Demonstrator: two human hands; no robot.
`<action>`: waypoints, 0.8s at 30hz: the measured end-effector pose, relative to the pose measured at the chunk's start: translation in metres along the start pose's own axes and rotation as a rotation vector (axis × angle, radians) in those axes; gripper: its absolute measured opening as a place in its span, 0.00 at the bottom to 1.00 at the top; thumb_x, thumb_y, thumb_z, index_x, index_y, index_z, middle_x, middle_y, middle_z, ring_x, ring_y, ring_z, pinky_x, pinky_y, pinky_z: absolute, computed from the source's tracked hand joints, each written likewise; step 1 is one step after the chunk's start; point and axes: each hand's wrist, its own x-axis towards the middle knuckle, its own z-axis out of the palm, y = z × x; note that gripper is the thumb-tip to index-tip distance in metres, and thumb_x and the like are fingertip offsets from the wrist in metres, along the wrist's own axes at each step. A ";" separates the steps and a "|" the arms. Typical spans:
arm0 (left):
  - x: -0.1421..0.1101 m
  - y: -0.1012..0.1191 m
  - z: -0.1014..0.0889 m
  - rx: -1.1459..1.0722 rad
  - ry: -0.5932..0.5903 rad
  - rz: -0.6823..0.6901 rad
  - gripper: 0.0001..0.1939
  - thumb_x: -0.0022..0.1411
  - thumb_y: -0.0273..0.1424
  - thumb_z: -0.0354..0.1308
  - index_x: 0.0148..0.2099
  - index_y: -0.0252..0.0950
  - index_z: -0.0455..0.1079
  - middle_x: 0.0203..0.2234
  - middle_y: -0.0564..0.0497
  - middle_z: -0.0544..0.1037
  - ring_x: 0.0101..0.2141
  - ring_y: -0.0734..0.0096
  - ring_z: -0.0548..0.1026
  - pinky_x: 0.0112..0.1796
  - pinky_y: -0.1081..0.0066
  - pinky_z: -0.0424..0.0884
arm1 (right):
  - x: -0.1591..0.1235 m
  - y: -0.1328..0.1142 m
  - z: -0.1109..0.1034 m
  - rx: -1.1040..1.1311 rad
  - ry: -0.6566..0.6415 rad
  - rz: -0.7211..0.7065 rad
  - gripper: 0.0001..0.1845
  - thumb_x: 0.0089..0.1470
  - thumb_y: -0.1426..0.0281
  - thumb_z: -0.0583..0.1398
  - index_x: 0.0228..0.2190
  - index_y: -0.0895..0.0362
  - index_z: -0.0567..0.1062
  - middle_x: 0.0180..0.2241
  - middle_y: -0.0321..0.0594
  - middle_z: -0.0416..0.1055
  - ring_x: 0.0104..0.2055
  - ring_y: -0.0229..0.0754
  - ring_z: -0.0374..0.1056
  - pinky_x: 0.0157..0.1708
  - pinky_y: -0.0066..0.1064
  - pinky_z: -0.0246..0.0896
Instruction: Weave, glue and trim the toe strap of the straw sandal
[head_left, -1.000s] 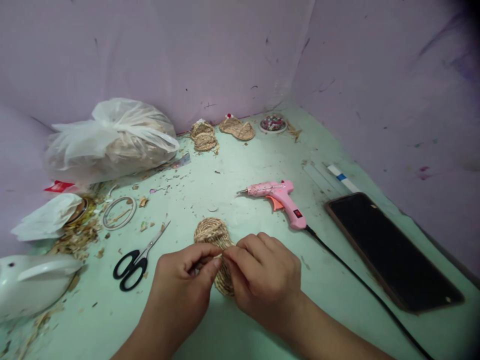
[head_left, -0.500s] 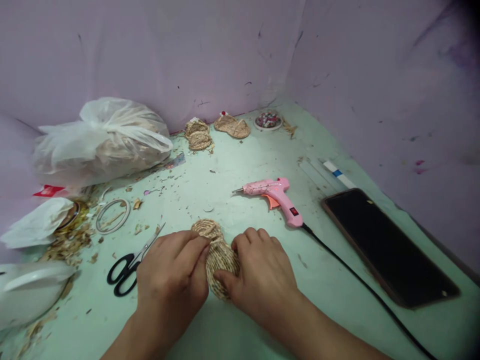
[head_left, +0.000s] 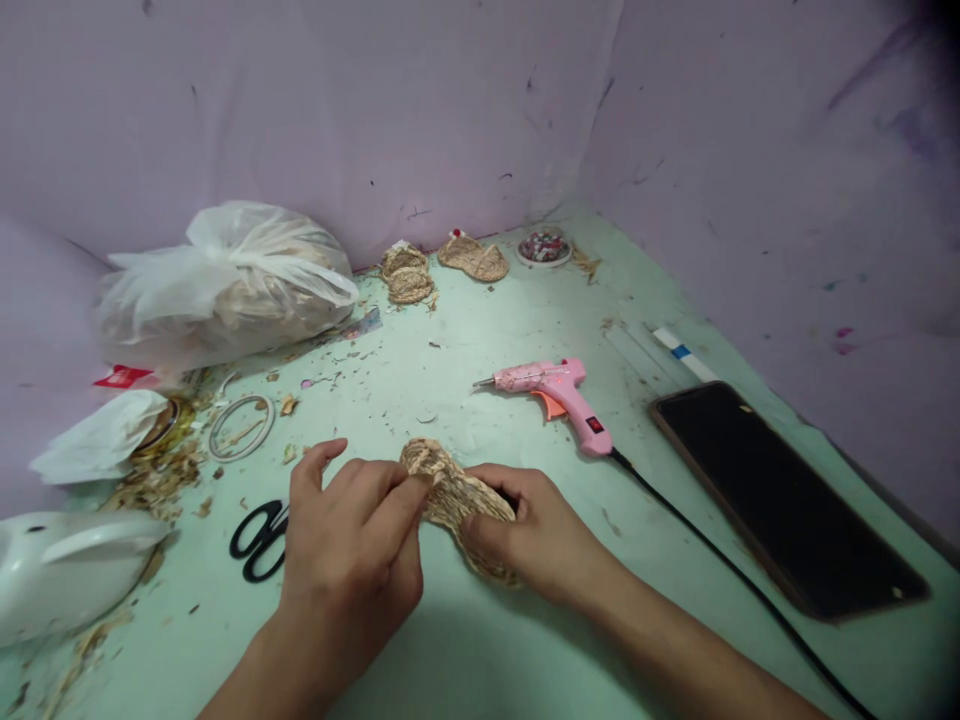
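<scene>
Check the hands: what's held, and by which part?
Both grip one small woven straw slipper. The right hand cups its near end, thumb on top; the left hand pinches its left edge near the far end.

Pink glue gun [head_left: 559, 395] lies mid-table, cord [head_left: 720, 560] trailing near-right past a dark phone [head_left: 780, 495]. Black scissors [head_left: 259, 540] sit near-left, a tape ring [head_left: 240, 427] beyond them. Far left, a stuffed plastic bag [head_left: 225, 280]; far back, small woven pieces [head_left: 409, 275].

Pale green table [head_left: 465, 660] is pretty messy: pink glue gun [head_left: 559, 393] mid-table, black phone [head_left: 780, 500] on the right, scissors [head_left: 259, 530], tape ring [head_left: 241, 427], stuffed plastic bag [head_left: 225, 285] left, straw scraps [head_left: 154, 480] scattered around.
</scene>
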 end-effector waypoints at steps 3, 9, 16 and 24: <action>0.000 0.001 0.001 -0.023 0.008 -0.005 0.12 0.49 0.16 0.53 0.34 0.36 0.68 0.23 0.52 0.75 0.24 0.69 0.72 0.44 0.52 0.60 | 0.001 -0.001 -0.001 0.068 -0.001 0.007 0.17 0.36 0.79 0.55 0.31 0.58 0.76 0.24 0.35 0.69 0.26 0.37 0.62 0.24 0.26 0.57; 0.001 0.003 0.006 -0.085 0.043 -0.066 0.10 0.52 0.19 0.53 0.33 0.38 0.69 0.24 0.53 0.75 0.25 0.71 0.72 0.45 0.53 0.60 | 0.002 -0.003 -0.002 0.239 -0.047 0.031 0.22 0.35 0.81 0.55 0.36 0.59 0.75 0.27 0.36 0.71 0.28 0.37 0.64 0.28 0.27 0.58; 0.000 0.005 0.012 -0.013 0.075 -0.077 0.10 0.50 0.19 0.55 0.32 0.38 0.70 0.23 0.51 0.75 0.27 0.67 0.70 0.43 0.51 0.60 | 0.002 -0.005 0.000 0.279 -0.042 0.061 0.22 0.34 0.81 0.55 0.35 0.59 0.76 0.25 0.34 0.70 0.26 0.36 0.63 0.26 0.26 0.57; -0.003 0.005 0.015 -0.006 0.106 -0.091 0.08 0.50 0.19 0.57 0.31 0.37 0.70 0.23 0.51 0.74 0.27 0.67 0.70 0.42 0.51 0.61 | 0.003 -0.007 -0.001 0.277 -0.038 0.081 0.21 0.33 0.81 0.55 0.33 0.59 0.76 0.25 0.35 0.72 0.26 0.37 0.64 0.26 0.27 0.58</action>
